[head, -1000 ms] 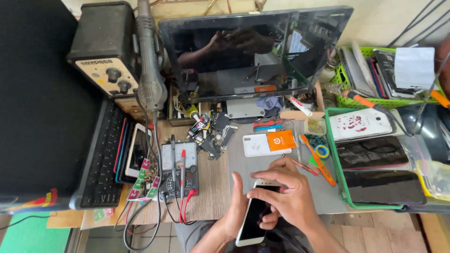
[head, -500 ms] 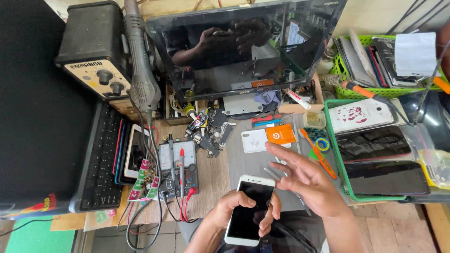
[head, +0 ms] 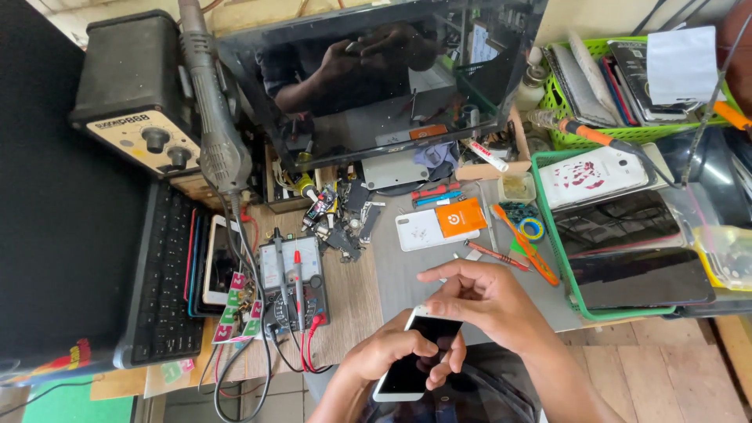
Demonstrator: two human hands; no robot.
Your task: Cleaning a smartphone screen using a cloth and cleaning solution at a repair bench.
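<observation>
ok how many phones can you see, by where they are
in the hands: 1, white smartphone, left hand holding, right hand on its top
in the green tray: 3
beside the keyboard: 1, white phone
total: 5

Phone-repair workbench in a small electronics workshop. Indicators: a hot-air rework station (head: 137,102) with its handpiece (head: 211,110) hung in front; an analogue multimeter (head: 296,282) with red and black probes; loose phone parts and components (head: 341,219); screwdrivers (head: 540,251) on a grey work mat (head: 407,274); green trays (head: 576,266) holding several smartphones; a dark monitor (head: 376,78) behind.
</observation>
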